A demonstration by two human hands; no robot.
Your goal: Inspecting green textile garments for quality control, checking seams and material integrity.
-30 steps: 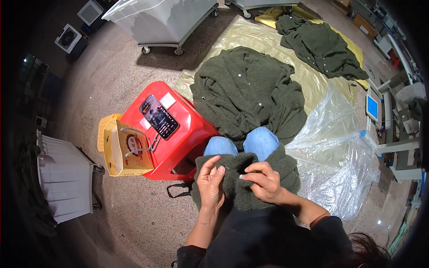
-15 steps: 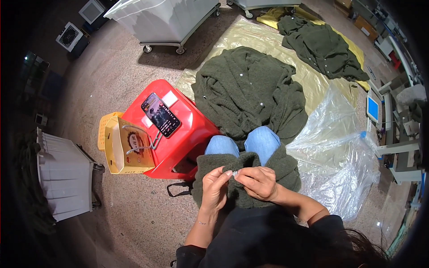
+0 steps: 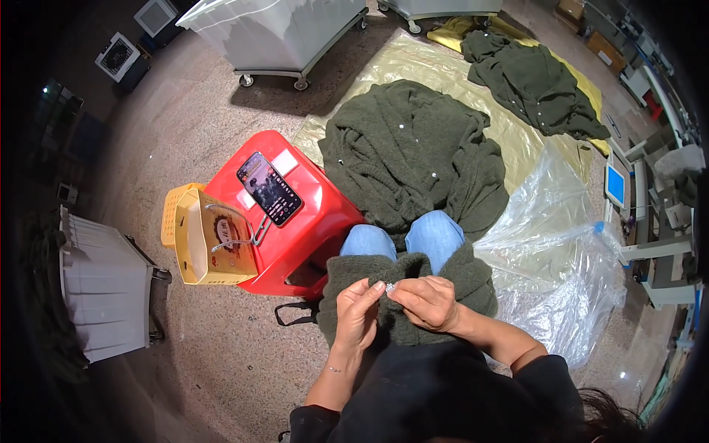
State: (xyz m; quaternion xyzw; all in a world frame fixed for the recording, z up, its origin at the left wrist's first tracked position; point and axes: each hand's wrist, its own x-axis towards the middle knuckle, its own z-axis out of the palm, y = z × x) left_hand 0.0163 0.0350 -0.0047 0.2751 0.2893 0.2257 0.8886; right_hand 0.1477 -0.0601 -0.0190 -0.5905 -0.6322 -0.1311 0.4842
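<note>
A dark green fuzzy knit garment [image 3: 473, 284] lies across my lap, over blue jeans. Above it, my left hand [image 3: 357, 311] and my right hand [image 3: 428, 301] meet fingertip to fingertip. Between them sits a small, sparkly silver button [image 3: 390, 287]. The left thumb and forefinger pinch its left side and some green knit; the right thumb and fingers close on it from the right. Whether a needle or thread is in the right fingers is too small to tell. Just beyond my knees rises a heap of matching green garments [image 3: 413, 148] with several shiny buttons.
At my left is a red plastic stool [image 3: 325, 199] bearing a phone [image 3: 270, 189]; a yellow paper bag [image 3: 235, 251] hangs at its side. Clear plastic sheeting [image 3: 554, 251] spreads to the right. Wheeled grey bins [image 3: 273, 37] stand ahead, a white bin [image 3: 111, 288] far left.
Both hands keep their pinch on the button with barely any shift. The whole view has moved very slightly; nothing was taken up or let go.
</note>
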